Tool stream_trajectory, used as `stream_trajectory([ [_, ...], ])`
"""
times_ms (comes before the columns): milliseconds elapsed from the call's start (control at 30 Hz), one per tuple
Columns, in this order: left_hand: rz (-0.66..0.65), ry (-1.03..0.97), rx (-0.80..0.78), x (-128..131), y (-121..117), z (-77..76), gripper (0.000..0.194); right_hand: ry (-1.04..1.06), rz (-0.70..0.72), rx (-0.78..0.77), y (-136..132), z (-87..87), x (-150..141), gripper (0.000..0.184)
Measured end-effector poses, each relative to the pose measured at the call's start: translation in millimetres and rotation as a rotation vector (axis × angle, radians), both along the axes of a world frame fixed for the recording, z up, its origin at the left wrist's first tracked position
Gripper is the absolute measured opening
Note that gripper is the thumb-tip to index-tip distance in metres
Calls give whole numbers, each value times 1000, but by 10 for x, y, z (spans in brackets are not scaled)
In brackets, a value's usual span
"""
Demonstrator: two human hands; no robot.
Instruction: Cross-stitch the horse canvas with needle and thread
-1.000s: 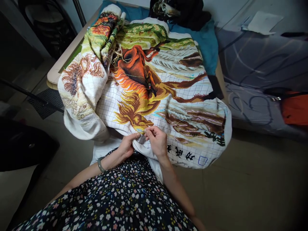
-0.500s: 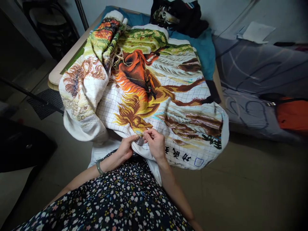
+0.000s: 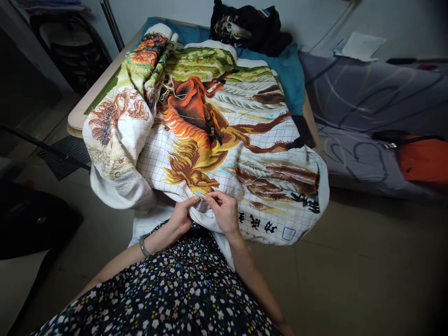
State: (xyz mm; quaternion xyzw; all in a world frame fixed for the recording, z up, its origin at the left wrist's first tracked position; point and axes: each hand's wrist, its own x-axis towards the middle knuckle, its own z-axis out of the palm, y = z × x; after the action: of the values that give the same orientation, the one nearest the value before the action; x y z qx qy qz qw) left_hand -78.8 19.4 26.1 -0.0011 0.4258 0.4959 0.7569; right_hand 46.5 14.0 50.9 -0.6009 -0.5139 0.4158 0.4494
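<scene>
A large cross-stitch canvas (image 3: 252, 135) with a horse picture, grid lines and black characters drapes over the table toward my lap. My left hand (image 3: 182, 217) grips its near edge, thumb on top and the other fingers underneath. My right hand (image 3: 224, 212) is pinched at the stitched patch beside the left thumb; anything as fine as a needle between its fingertips is too small to make out. The fingertips of both hands nearly meet there. Loose yellowish threads (image 3: 173, 93) lie on the canvas, whose left part is bunched and rolled, showing its back.
The wooden table (image 3: 79, 112) carries a teal cloth (image 3: 292, 70) under the canvas. A black bag with thread bundles (image 3: 252, 28) sits at its back. Right of it stand a grey covered couch (image 3: 350, 102) and an orange bag (image 3: 423, 158). Folding chairs (image 3: 68, 42) lean at back left.
My right hand has shifted slightly left, its fingertips closer to the left thumb. The left hand keeps its hold on the canvas. The view has moved a little.
</scene>
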Motion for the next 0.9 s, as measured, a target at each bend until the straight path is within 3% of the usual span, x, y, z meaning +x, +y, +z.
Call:
stream_trajectory([
  [367,-4,15,6,-13,8,-10,48,39,-51,-7,20,-5,-9,22],
  [700,1,14,2,-3,-1,31,30,45,-38,-20,4,-23,-9,24],
  [900,9,12,8,0,4,50,37,95,-41,-50,-13,-37,9,24],
])
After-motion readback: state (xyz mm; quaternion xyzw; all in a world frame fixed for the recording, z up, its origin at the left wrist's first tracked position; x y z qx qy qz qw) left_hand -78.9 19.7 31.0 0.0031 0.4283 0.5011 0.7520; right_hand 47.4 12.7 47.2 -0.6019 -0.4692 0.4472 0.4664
